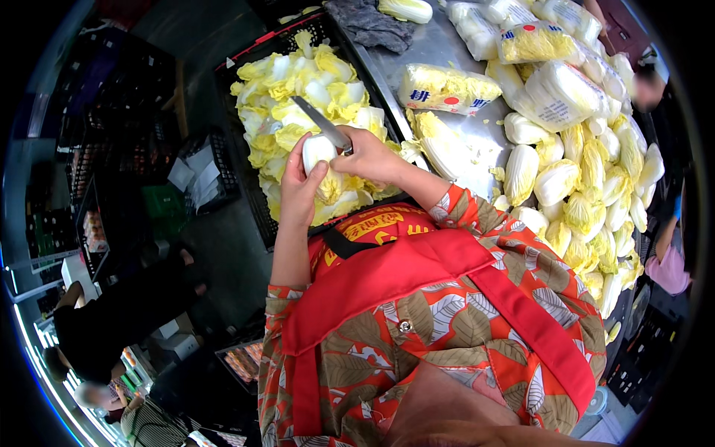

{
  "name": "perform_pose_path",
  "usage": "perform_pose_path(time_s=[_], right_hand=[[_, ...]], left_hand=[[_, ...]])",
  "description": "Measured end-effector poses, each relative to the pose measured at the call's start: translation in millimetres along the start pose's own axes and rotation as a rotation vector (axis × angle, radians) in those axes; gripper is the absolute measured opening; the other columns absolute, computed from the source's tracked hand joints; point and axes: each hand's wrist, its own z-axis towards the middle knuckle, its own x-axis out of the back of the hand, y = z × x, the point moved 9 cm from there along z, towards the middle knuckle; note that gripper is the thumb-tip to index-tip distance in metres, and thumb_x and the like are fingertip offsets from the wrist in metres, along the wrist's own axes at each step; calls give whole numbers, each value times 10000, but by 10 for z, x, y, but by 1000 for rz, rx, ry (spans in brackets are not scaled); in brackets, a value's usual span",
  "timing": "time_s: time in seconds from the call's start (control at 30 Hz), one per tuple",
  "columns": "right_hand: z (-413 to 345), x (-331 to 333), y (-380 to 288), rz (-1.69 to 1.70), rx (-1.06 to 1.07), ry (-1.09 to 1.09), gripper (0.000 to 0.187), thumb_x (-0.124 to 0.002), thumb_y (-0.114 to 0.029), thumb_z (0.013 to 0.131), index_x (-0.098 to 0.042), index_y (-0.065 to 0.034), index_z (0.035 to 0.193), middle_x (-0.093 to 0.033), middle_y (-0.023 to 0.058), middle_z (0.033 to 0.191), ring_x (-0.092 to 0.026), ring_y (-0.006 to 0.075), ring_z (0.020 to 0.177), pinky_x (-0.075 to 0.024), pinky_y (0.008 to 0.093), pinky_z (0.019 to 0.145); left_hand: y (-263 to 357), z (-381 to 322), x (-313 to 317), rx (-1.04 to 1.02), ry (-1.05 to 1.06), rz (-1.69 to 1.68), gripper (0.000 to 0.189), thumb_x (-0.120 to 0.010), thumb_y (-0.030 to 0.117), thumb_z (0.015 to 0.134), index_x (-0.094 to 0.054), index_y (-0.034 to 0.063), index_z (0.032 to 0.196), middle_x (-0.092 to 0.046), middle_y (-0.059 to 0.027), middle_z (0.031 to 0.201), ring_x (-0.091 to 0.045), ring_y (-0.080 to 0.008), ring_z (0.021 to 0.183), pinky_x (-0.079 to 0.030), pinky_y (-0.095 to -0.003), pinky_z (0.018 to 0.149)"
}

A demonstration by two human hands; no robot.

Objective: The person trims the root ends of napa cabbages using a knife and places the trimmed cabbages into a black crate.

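Observation:
My left hand [301, 179] holds a small napa cabbage [319, 153] upright, its white base turned up and its yellow leaf end low. My right hand [366, 156] grips a knife, whose metal blade [319, 121] points up and left over the crate, just above the cabbage. Right-hand fingertips are close beside the cabbage; whether they touch it I cannot tell. Beneath both hands, loose yellow and white cabbage leaves [279, 134] fill a black plastic crate [265, 39]. A trimmed cabbage [438, 146] lies on the metal table [435, 56] to the right.
Bagged cabbages [449, 89] and a large heap of bare ones [592, 184] cover the table's right side. A dark crumpled cloth [371, 22] lies near its left edge. Papers [198, 173] sit in a crate at left. Other people are at the lower left and far right.

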Motion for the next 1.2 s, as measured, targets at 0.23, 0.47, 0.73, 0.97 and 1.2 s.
perform_pose_path(time_s=[0.23,0.47,0.73,0.97,1.2], right_hand=[[89,-25,171,39,192,76,449,-593,-135,696,-522,40,1104,-608,166,842,-587,234,758,-465,306,703],[57,55,78,90,131,75,396,-588,-86,695,-562,13,1077,-604,132,851,-580,190,785,-456,285,723],[65,14,75,-46,188,137,420,-582,-78,678,-566,-19,1093,-614,142,833,-598,231,769,-468,305,716],[55,291,121,-387,76,281,459,-554,-125,685,-549,-25,1133,-620,235,844,-610,357,811,-479,407,748],[79,173,-65,-249,191,172,513,-651,-164,717,-532,-74,1207,-605,124,807,-567,203,702,-456,309,671]], left_hand=[[4,-15,-20,2,8,91,556,-597,30,831,-366,14,1336,-496,-83,1227,-483,-161,1114,-369,-300,972],[-127,-37,88,122,59,-381,540,-579,115,863,-342,18,1339,-483,-99,1242,-486,-186,1116,-402,-306,940],[-127,-16,215,5,242,74,405,-574,129,871,-434,18,1234,-530,-86,1109,-525,-160,985,-435,-299,860],[-26,16,540,-24,329,-303,418,-392,271,946,-417,22,1281,-518,-154,1208,-533,-255,1089,-431,-371,929],[-132,10,471,47,310,-236,482,-374,350,958,-379,16,1305,-482,-148,1262,-499,-252,1135,-414,-390,952]])
